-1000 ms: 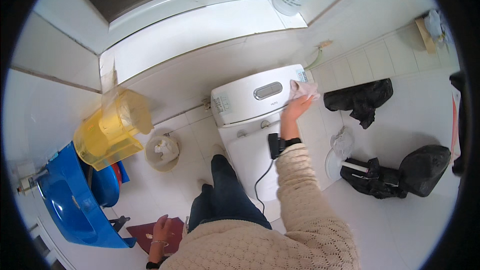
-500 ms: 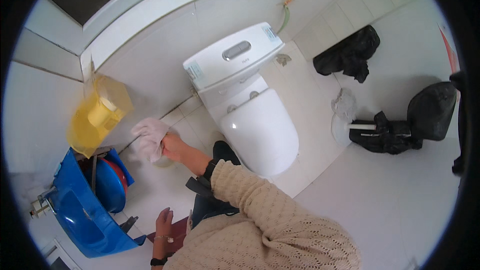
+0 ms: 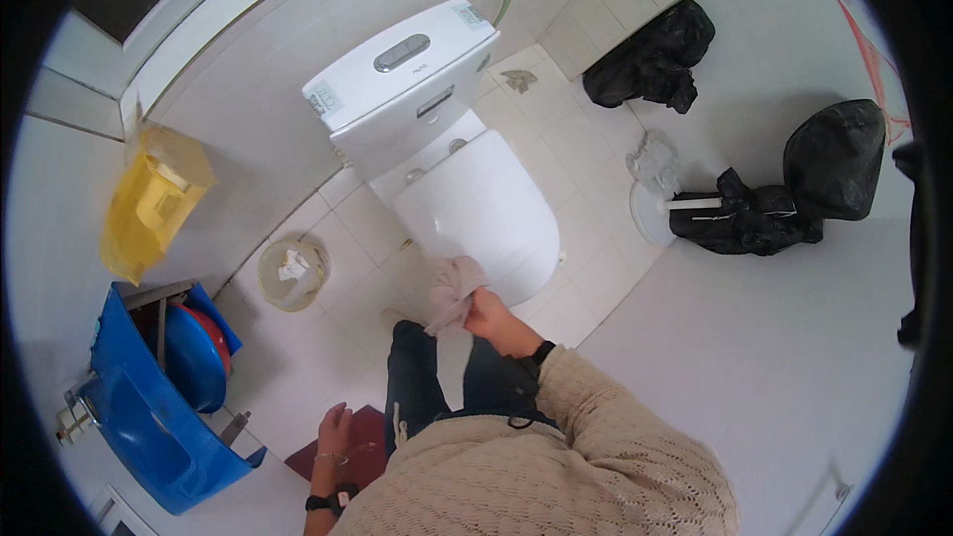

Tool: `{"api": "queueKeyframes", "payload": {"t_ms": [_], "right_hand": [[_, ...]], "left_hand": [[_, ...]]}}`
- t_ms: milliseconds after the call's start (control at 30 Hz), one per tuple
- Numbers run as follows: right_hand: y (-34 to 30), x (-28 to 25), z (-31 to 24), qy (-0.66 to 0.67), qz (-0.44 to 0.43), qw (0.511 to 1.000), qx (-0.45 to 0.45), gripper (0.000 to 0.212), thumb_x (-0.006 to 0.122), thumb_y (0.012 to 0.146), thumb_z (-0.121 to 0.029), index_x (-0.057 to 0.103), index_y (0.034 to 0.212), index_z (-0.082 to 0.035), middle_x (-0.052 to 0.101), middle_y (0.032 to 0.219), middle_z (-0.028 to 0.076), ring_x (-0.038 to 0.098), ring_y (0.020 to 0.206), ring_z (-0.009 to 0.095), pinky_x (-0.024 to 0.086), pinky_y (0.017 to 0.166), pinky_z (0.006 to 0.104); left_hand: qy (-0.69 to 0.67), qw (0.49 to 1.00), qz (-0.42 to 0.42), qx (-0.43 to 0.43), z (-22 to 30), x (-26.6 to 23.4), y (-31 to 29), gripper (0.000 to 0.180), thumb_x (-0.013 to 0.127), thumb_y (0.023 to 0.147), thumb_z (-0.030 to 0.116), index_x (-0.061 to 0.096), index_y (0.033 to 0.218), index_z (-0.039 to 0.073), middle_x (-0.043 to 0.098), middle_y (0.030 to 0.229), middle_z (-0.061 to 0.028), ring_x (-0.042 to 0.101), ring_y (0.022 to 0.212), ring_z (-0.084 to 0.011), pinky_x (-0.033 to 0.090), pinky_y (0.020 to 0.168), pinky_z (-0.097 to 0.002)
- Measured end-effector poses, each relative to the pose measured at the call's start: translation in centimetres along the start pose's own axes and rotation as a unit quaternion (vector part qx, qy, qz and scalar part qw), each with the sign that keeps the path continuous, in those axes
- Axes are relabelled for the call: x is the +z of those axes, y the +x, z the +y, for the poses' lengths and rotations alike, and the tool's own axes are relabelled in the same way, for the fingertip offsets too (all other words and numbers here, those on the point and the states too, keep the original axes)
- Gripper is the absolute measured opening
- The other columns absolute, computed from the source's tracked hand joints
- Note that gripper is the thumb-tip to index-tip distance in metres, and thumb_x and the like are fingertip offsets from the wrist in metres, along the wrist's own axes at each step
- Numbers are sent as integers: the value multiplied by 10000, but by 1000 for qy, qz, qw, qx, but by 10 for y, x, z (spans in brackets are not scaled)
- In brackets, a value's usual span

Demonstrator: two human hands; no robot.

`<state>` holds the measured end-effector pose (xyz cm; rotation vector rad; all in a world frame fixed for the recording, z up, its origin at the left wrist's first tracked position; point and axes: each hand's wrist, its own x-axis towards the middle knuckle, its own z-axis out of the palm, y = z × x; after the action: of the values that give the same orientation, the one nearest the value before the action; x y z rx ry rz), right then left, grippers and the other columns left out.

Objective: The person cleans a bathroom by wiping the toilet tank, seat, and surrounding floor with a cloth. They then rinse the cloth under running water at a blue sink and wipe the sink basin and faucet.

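Observation:
A pale pink cloth [image 3: 453,290] hangs bunched from my right hand [image 3: 488,314], whose fingers are closed round it. It is at the front left edge of the white toilet's closed lid [image 3: 480,213]; whether it touches the lid I cannot tell. My left hand [image 3: 336,429] hangs low at my side, fingers loosely apart and holding nothing, above a dark red mat [image 3: 367,445]. On the tiles left of the toilet stands a small round waste bin [image 3: 266,280] with crumpled white paper [image 3: 292,265] inside.
At left are a blue washbasin [image 3: 149,437], a blue bowl [image 3: 196,357] beside it and a yellow bag [image 3: 149,213] on the wall. Right of the toilet lie black plastic bags [image 3: 650,60], a white-handled thing [image 3: 695,203] and a black-covered object [image 3: 834,161].
My right hand has moved right with the cloth, from over the waste bin to the toilet lid's front. The bin now shows fully. The whole view has shifted.

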<state>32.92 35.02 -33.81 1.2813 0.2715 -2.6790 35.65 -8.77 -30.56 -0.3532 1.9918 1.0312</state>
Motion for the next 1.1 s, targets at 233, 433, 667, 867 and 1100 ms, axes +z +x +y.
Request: {"api": "queueKeyframes", "payload": {"t_ms": [233, 433, 667, 867, 1100], "right_hand": [[-59, -120, -121, -11, 59, 991, -119, 355, 451, 1004, -360, 521, 1252, -116, 593, 1161, 42, 575, 1013, 233, 489, 884, 392], [-61, -277, -245, 74, -33, 994, -69, 350, 461, 993, -377, 541, 1211, -115, 592, 1189, 56, 554, 1058, 262, 467, 916, 453], [-42, -216, -351, -41, 64, 991, -110, 300, 434, 1003, -340, 557, 1185, -135, 617, 1070, 39, 601, 977, 217, 527, 812, 417], [-6, -107, -388, -150, 86, 978, -117, 298, 499, 986, -307, 525, 1228, -135, 596, 1157, 33, 594, 1042, 201, 531, 855, 372], [73, -18, -415, -115, 15, 967, -228, 377, 550, 958, -164, 475, 1328, -159, 550, 1262, 40, 588, 1026, 199, 523, 805, 330]], "left_hand": [[-10, 1000, 18, -16, 48, 82, 16, 404, 592, 920, 231, 566, 1221, -37, 644, 1122, -153, 631, 971, -208, 505, 845, -310], [-71, 997, 25, -16, 76, 233, -10, 369, 583, 930, 220, 584, 1211, -18, 679, 1034, -117, 651, 871, -168, 510, 786, -287], [-1, 1000, 15, -8, 147, 356, -74, 422, 605, 928, 299, 578, 1236, 11, 671, 1097, -130, 637, 1001, -186, 487, 877, -294], [-57, 992, 71, -88, 151, 362, -89, 438, 614, 917, 294, 576, 1231, -10, 671, 1099, -139, 663, 932, -169, 509, 836, -298], [-57, 985, 118, -115, 136, 380, -101, 436, 605, 907, 301, 594, 1204, -18, 696, 987, -138, 674, 858, -169, 514, 733, -292]]}}
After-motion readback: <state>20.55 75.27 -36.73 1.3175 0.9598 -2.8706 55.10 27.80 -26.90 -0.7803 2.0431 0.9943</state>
